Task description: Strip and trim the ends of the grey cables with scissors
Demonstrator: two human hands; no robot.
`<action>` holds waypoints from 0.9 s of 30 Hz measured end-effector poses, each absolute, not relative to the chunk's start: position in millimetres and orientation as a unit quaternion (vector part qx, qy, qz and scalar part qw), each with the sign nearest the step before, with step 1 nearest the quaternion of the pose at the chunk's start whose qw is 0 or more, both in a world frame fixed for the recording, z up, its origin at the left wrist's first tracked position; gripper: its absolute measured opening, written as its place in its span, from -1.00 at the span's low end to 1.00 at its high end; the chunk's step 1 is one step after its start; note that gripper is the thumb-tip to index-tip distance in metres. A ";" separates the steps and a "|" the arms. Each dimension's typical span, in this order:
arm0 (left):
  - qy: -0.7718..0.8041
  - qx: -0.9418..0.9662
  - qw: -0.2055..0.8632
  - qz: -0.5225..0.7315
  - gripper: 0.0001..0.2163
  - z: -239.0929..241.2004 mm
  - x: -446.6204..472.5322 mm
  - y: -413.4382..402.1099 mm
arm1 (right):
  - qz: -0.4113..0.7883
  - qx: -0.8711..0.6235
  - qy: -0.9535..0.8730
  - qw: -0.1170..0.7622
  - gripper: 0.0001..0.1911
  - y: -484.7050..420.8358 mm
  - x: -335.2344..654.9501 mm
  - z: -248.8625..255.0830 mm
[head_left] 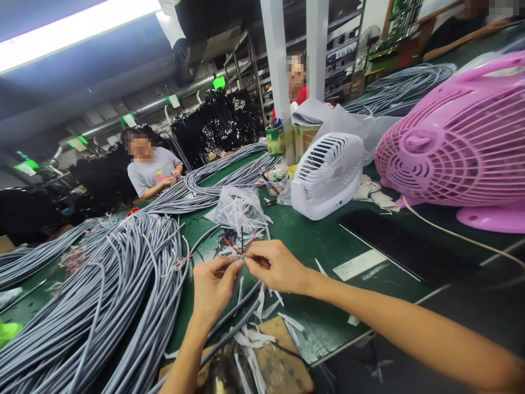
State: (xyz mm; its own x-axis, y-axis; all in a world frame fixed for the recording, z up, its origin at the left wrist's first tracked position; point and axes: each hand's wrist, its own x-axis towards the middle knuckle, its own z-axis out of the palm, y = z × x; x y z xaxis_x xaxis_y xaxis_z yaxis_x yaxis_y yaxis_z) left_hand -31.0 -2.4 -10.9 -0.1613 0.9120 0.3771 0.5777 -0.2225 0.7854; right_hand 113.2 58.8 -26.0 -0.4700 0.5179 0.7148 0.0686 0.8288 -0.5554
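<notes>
My left hand (214, 284) and my right hand (275, 267) meet over the green table (328, 241), both pinched on the stripped end of a grey cable (241, 306). Thin red and dark inner wires (240, 246) fan up from between my fingertips. The cable runs down towards me under my left hand. A clear plastic bag (238, 209) lies just behind the wires. Paper strips and sheath scraps (262, 323) lie under my hands.
A big heap of grey cables (102, 295) fills the left of the table. A white fan (328, 175) and a pink fan (459, 142) stand to the right. A person in a grey shirt (151, 169) works across the table; another in red (297, 82) sits farther back.
</notes>
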 end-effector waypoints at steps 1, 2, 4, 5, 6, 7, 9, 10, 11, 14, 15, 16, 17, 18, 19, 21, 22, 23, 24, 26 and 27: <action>0.597 0.629 0.166 0.470 -0.84 -11.0 -30.8 -2.5 | 0.231 -0.177 -0.825 0.484 -0.78 58.8 113.2 -26.0; 0.596 0.634 0.157 0.467 -0.84 -11.2 -30.6 -2.6 | 0.230 -0.176 -0.826 0.484 -0.78 58.7 113.2 -26.0; 0.593 0.642 0.145 0.464 -0.83 -11.5 -30.2 -2.5 | 0.229 -0.176 -0.826 0.484 -0.78 58.2 113.4 -25.8; 0.592 0.644 0.142 0.463 -0.82 -11.7 -30.0 -2.4 | 0.230 -0.176 -0.826 0.483 -0.78 57.9 113.6 -25.6; 0.591 0.645 0.139 0.464 -0.81 -12.0 -29.7 -2.3 | 0.230 -0.175 -0.826 0.484 -0.79 57.5 113.8 -25.4; 0.590 0.645 0.138 0.465 -0.80 -12.2 -29.5 -2.2 | 0.232 -0.173 -0.825 0.485 -0.79 57.0 114.0 -25.2; 0.588 0.643 0.139 0.472 -0.79 -12.8 -29.1 -1.9 | 0.234 -0.169 -0.823 0.488 -0.80 56.4 114.3 -25.0; 0.587 0.641 0.140 0.475 -0.79 -13.3 -28.9 -1.7 | 0.235 -0.167 -0.823 0.490 -0.80 56.2 114.5 -25.1; 0.586 0.639 0.142 0.478 -0.79 -13.7 -28.8 -1.6 | 0.236 -0.166 -0.822 0.490 -0.81 56.1 114.7 -25.1; 0.586 0.634 0.148 0.483 -0.79 -15.0 -28.1 -1.5 | 0.241 -0.165 -0.823 0.487 -0.81 56.6 115.2 -25.2; 0.585 0.633 0.151 0.485 -0.79 -15.2 -27.7 -1.6 | 0.242 -0.164 -0.824 0.486 -0.81 56.8 115.4 -25.0; 0.584 0.632 0.154 0.486 -0.80 -15.3 -27.2 -1.7 | 0.242 -0.164 -0.825 0.484 -0.82 57.0 115.7 -24.7; 0.584 0.630 0.158 0.487 -0.80 -15.2 -26.5 -1.9 | 0.242 -0.164 -0.825 0.483 -0.82 57.1 116.0 -24.4; 0.584 0.627 0.163 0.489 -0.80 -14.8 -25.7 -2.2 | 0.241 -0.164 -0.827 0.481 -0.82 57.1 116.3 -24.0; 0.584 0.622 0.170 0.492 -0.80 -14.4 -24.9 -2.4 | 0.240 -0.163 -0.828 0.481 -0.82 57.1 116.7 -23.6; 0.585 0.605 0.189 0.506 -0.79 -13.1 -23.4 -2.9 | 0.239 -0.157 -0.830 0.479 -0.83 56.9 117.3 -23.0; 0.585 0.593 0.200 0.516 -0.79 -12.4 -22.9 -3.2 | 0.238 -0.153 -0.831 0.479 -0.84 56.8 117.5 -22.9; 0.585 0.580 0.209 0.527 -0.79 -11.8 -22.6 -3.5 | 0.238 -0.149 -0.832 0.479 -0.84 56.7 117.6 -22.8; 0.586 0.568 0.215 0.536 -0.78 -11.2 -22.7 -3.7 | 0.237 -0.147 -0.832 0.480 -0.84 56.5 117.6 -22.9; 0.592 0.551 0.212 0.548 -0.76 -10.4 -23.5 -4.2 | 0.232 -0.144 -0.832 0.483 -0.84 56.2 117.3 -23.4; 0.595 0.547 0.205 0.552 -0.74 -10.2 -24.3 -4.2 | 0.229 -0.143 -0.832 0.485 -0.84 56.0 117.0 -23.8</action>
State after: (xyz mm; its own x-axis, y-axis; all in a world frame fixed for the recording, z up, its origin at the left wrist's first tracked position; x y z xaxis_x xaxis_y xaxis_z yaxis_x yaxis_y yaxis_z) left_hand -24.3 -4.2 -10.2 -0.3185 0.8772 0.3592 0.4247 -0.2067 0.8814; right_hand 117.0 56.0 -23.8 -0.4883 0.4599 0.7416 0.0155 0.8543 -0.5196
